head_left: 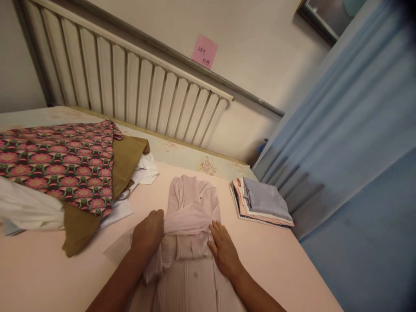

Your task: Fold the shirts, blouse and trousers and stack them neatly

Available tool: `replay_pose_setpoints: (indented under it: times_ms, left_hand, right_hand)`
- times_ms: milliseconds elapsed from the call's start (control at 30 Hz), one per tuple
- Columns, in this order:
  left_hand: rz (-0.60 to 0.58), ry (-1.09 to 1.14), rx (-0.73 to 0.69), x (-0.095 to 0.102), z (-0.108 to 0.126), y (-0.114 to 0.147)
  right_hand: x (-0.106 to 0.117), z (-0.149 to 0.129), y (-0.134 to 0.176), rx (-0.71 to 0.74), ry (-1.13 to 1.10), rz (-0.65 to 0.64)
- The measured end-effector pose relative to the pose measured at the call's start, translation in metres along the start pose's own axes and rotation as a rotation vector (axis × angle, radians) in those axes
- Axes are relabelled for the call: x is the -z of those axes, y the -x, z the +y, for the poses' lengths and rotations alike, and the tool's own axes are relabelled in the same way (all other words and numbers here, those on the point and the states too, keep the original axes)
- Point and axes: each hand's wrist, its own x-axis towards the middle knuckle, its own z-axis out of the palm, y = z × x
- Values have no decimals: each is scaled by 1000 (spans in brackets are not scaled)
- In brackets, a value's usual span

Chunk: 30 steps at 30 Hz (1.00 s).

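Before me, a left hand [148, 232] grips a pink shirt [193, 277] at one side, fingers curled; the right hand [224, 251], fingers extended, rests opposite, seemingly steadying it.

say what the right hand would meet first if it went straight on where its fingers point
Likely the striped mauve garment: the right hand appears to touch its edge, though exact contact is unclear.

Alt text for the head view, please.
A person's left hand, curled, and right hand, outstretched, touch opposite sides of a pale pink striped shirt on a pink sheet. Loose clothes lie to the left, a stack of folded clothes to the right; a radiator stands behind.
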Motion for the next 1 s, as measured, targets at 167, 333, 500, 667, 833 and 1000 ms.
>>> replay_pose_setpoints:
  times_ms: [167,333,500,667,833,1000]
  left_hand:
    - [182,127,-13,0,-7,-2]
    - [494,265,-1,8,-25,7]
    - [572,371,83,13,-31,48]
    - [440,449,279,-3,-12,109]
    - [352,180,302,-17,11,148]
    - [309,-83,215,-15,19,143]
  right_hand:
    - [-4,0,1,-12,41,-17]
    - [-5,0,1,4,60,12]
    - [-7,0,1,2,81,8]
    - [-11,1,2,12,90,39]
    - [-12,0,2,2,98,44]
    - [-8,-4,1,-17,98,30]
